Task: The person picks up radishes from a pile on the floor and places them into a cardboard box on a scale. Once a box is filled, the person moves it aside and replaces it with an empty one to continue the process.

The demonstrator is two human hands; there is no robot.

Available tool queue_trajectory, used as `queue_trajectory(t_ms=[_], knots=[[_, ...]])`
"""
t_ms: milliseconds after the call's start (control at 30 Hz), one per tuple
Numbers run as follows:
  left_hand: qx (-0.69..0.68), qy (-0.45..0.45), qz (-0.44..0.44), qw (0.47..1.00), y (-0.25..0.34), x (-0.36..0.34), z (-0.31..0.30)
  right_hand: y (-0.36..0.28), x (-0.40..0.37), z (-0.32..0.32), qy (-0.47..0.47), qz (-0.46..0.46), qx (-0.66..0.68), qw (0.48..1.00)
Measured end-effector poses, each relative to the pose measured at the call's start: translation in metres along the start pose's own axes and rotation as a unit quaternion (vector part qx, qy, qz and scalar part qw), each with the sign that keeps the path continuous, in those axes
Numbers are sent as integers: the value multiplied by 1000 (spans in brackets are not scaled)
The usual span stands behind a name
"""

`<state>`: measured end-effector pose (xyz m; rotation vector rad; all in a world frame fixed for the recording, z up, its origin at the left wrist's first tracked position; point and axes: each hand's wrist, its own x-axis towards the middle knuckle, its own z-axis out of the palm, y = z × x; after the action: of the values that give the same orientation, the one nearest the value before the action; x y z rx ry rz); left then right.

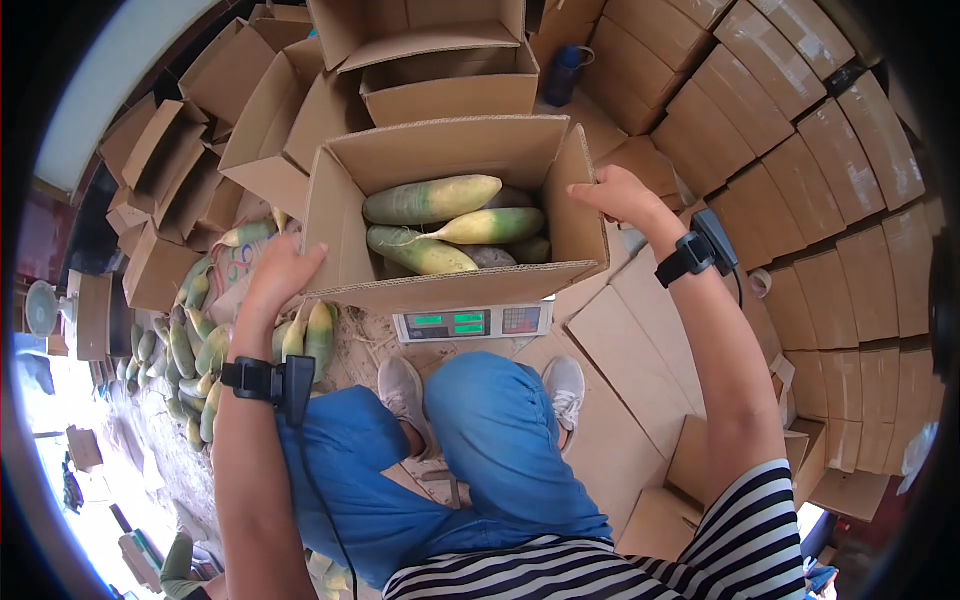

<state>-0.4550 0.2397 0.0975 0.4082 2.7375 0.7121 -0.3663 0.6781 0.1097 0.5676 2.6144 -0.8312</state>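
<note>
An open cardboard box holds several green and pale radishes and sits above a digital scale, whose green displays are lit at its front. My left hand is closed at the box's left side, thumb toward the wall. On the opposite side, my right hand grips the upper edge of the right wall, fingers closed. The box's underside is hidden, so whether it touches the scale cannot be told.
More radishes lie on the floor at the left. Open boxes stand behind and at the upper left. Stacked closed boxes line the right side. A dark blue bottle stands at the back. Flat cardboard covers the floor.
</note>
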Motion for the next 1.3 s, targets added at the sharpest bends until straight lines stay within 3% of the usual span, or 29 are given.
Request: queue_trajectory(t_ms=[100,267,433,533,600,633,667,767,867,933,967,1033,1067,1100,1167,1233,1300], knots=[[-59,-11,-9,998,8,-2,2,14,0,8,27,-7,11,1000],[14,8,54,998,22,-11,-1,42,-54,8,92,-19,35,995],[-13,-16,104,994,119,-49,2,111,-160,12,154,43,148,976],[-46,-63,221,972,164,-63,30,150,-252,25,204,123,184,954],[42,-57,302,951,199,-73,62,196,-313,64,271,143,242,921],[40,-132,295,945,220,-79,80,228,-347,92,285,184,243,909],[62,-138,321,935,237,-88,105,214,-375,98,311,180,294,885],[79,-214,381,896,288,-118,179,244,-464,139,317,295,309,847],[91,-298,455,834,336,-148,262,268,-536,177,368,372,275,807],[71,-313,494,808,352,-174,318,300,-587,217,332,463,212,794],[63,-319,503,800,355,-184,336,304,-598,235,332,466,214,792],[89,-303,510,800,361,-188,345,300,-609,269,311,469,212,799],[114,-284,515,801,362,-191,347,258,-580,227,213,481,102,844],[118,-284,519,798,369,-190,335,268,-581,235,215,482,107,842],[102,-309,474,818,388,-190,282,300,-582,253,334,447,316,768],[74,-311,465,825,386,-177,245,307,-582,245,301,491,326,750],[11,-246,481,841,364,-164,212,317,-588,244,217,517,278,780]])
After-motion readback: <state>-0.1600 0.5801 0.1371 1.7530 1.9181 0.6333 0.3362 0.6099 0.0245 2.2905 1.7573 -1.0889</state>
